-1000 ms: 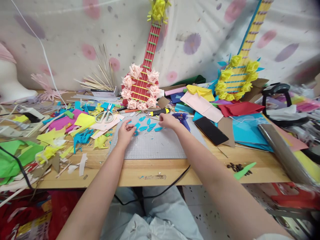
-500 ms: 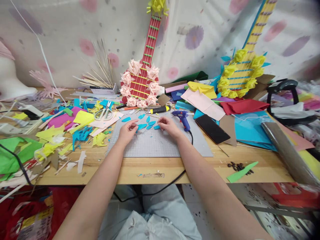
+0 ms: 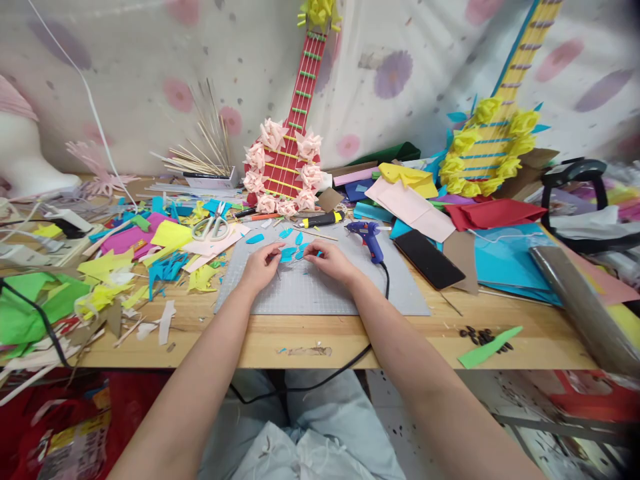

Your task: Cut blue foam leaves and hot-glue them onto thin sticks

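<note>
Mid-frame, my left hand [image 3: 261, 268] and right hand [image 3: 330, 261] curl close together, fingertips at blue leaves [image 3: 288, 255] on a grey mat [image 3: 305, 297]. I seem to be handling leaves singly; I can't tell whether either hand grips one. A light pinch is called for.

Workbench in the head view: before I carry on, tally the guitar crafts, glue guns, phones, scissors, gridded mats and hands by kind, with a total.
Guitar crafts: 2 (red guitar, yellow guitar)
Glue guns: 1 (blue glue gun)
Phones: 1 (black phone)
Scissors: 1 (pale-handled scissors)
Gridded mats: 1 (grey mat)
Hands: 2 (left hand, right hand)
Total: 8
</note>
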